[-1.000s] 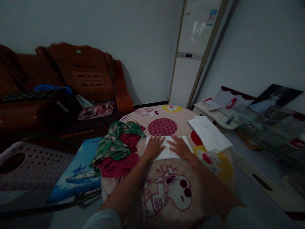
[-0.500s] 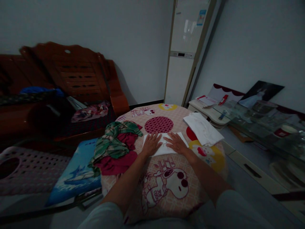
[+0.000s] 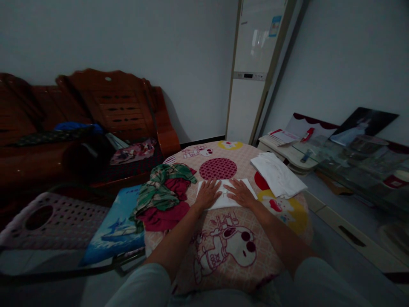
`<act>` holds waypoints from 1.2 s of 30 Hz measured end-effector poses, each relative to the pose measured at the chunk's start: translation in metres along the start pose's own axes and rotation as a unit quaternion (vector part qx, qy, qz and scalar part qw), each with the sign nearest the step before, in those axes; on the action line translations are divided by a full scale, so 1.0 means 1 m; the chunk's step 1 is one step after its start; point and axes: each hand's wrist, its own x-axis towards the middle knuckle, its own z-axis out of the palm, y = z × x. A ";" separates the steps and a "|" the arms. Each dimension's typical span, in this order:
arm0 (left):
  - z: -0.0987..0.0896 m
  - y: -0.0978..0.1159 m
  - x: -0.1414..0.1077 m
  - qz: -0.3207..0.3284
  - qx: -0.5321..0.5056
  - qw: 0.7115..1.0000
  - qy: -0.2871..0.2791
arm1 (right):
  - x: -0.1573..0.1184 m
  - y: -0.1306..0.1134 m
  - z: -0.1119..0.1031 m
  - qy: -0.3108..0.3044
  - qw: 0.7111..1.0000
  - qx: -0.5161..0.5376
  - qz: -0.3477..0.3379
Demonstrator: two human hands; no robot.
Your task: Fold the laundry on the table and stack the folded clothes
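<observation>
On the round table (image 3: 220,238) with its printed cloth lies a folded white cloth (image 3: 223,204), probably a garment, though its kind is hard to make out. My left hand (image 3: 208,194) rests flat on its left part with the fingers spread. Flat on the right part lies my right hand (image 3: 239,192), its fingers also apart. Both palms press the cloth from above and hide much of it. To the right sits another folded white cloth (image 3: 279,175), touched by neither hand. Crumpled green plaid cloth (image 3: 162,187) and dark red cloth (image 3: 168,216) lie left of my left forearm.
A wooden bench (image 3: 121,102) with fabric on its seat stands back left. Left of the table are a pink woven chair (image 3: 70,221) and a blue cushion (image 3: 119,224). A glass-topped cabinet (image 3: 345,157) runs along the right; a tall white air conditioner (image 3: 247,102) stands behind.
The view has shifted slightly left, so the whole scene sits farther right. Both hands stay flat on the folded white cloth, with hardly any movement against it.
</observation>
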 end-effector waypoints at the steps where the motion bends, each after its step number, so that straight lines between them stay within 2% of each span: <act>1: -0.001 0.000 0.000 0.001 0.000 1.000 -0.002 | 0.000 0.000 0.000 -0.002 1.000 -0.001 -0.001; 8: -0.005 0.001 0.000 -0.003 -0.004 1.000 -0.022 | 0.000 0.000 0.001 0.001 1.000 -0.005 -0.005; 26: -0.003 0.003 -0.002 -0.005 -0.010 1.000 -0.006 | -0.001 0.000 0.000 -0.006 1.000 0.001 -0.003; 30: -0.005 0.006 -0.002 -0.019 -0.005 1.000 0.010 | -0.002 -0.001 -0.001 -0.005 1.000 0.003 0.000; 36: -0.004 0.008 -0.002 -0.046 -0.012 0.999 -0.016 | -0.002 0.000 0.001 -0.003 1.000 0.004 0.001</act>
